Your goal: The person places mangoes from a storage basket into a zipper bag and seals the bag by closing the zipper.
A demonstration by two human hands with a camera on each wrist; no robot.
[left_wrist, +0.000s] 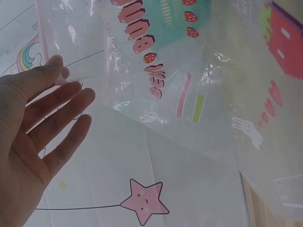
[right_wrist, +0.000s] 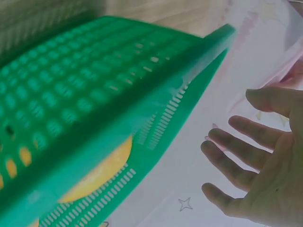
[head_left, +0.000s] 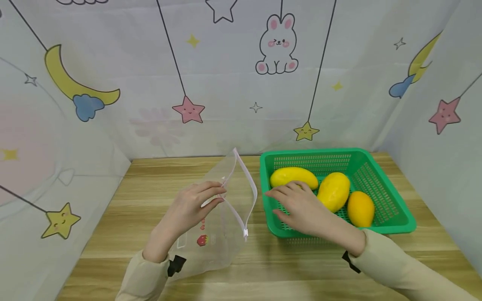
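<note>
A clear plastic zip bag with strawberry prints stands with its mouth gaping. My left hand pinches one edge of that mouth between thumb and forefinger. In the left wrist view, the other fingers of the left hand are spread apart from the bag. Over the left side of a green basket is my right hand, its fingers extended and holding nothing. Inside the basket lie a long yellow mango, a second yellow mango and a rounder orange-yellow mango.
Both bag and basket stand on a wood-grain table. A white printed cloth hangs behind the table and along both sides. Between bag and basket lies a narrow strip of table.
</note>
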